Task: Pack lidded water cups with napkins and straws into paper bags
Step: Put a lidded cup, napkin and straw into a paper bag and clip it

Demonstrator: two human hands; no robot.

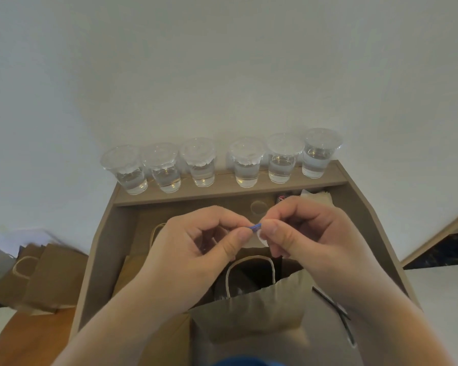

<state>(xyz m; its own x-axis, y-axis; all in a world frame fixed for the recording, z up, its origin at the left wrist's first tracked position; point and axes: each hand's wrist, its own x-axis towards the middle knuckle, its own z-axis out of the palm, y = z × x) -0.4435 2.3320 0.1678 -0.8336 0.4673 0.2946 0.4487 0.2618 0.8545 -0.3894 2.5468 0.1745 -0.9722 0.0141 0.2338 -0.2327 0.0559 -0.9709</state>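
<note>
Fingers point(239, 240) of the left hand point(196, 241) and right hand point(307, 233) pinch what looks like a blue straw point(255, 226) above the open paper bag point(249, 313); six lidded water cups point(246, 162) line the desk point(103, 260) ledge; a hard tug could bend the straw or drop it beside the bag.

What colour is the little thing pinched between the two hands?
The little thing is blue, seen best in the head view.

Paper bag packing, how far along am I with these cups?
Seems early. One paper bag stands open; its contents are unclear. The left hand and right hand pinch a small blue item, likely a straw, above it. Six lidded cups wait on the shelf; spare flat bags lie left.
</note>
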